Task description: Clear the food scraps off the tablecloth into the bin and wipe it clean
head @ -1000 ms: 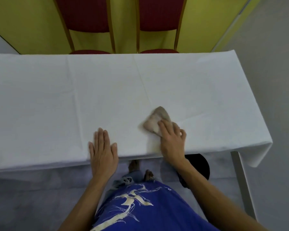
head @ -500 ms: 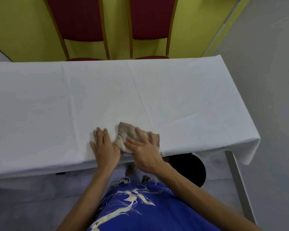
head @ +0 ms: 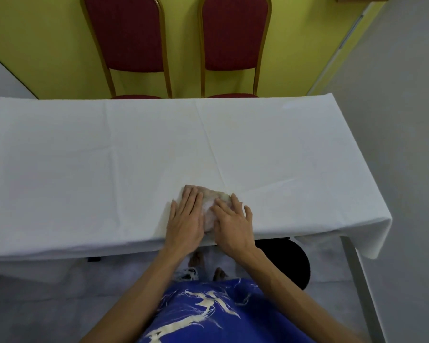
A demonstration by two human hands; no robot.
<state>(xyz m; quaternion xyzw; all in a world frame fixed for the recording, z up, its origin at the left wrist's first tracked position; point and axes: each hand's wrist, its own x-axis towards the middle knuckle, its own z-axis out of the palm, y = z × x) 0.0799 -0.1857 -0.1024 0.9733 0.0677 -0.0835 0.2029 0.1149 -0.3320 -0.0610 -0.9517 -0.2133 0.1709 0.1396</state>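
A white tablecloth (head: 84,169) covers the long table in front of me. A crumpled beige wiping cloth (head: 209,206) lies near the table's near edge, a little right of centre. My left hand (head: 183,219) lies flat with straight fingers over the cloth's left side. Flat on the cloth's right side, my right hand (head: 233,224) presses down with its fingers spread. A black round bin (head: 287,261) stands on the floor under the table's near edge, to the right of my legs. I see no food scraps on the tablecloth.
Two red chairs (head: 129,40) (head: 233,38) with wooden frames stand behind the table against a yellow wall. The tablecloth's corner (head: 377,238) hangs over the right end beside a grey table leg (head: 357,280). Grey floor lies to the right.
My right hand slid the cloth leftward along the near edge until it met my left hand. My left hand now lies on the cloth's left side instead of on bare tablecloth.
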